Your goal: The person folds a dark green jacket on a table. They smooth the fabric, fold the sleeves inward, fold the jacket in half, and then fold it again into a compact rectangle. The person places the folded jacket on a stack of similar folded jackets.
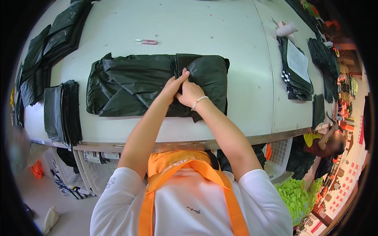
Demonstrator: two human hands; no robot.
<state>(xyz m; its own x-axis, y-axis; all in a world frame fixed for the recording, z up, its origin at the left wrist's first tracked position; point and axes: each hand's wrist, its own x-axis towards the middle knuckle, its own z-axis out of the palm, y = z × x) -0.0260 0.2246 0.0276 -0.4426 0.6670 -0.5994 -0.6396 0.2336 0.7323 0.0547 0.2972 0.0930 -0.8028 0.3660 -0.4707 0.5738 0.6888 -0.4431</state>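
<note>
A dark green, glossy folded cloth piece (pixel 130 80) lies flat in front of me, its right part turned over so a layered edge runs across it. My left hand (pixel 173 85) is closed at that edge, its fingers gripping the layers. Close against it, my right hand (pixel 191 93), with a beaded bracelet (pixel 199 103) on the wrist, is also closed on the cloth near the same edge. Some fingertips are hidden by the hands overlapping. Beyond the cloth lie small pink-handled thread snips (pixel 146 41).
Dark folded stacks stand at the left (pixel 63 112) and far left (pixel 65 35). At the right is another stack (pixel 293 70) with a paper sheet on it and a white thread cone (pixel 286 29). White baskets (pixel 98 173) sit under the table edge. A co-worker (pixel 325 143) is at the right.
</note>
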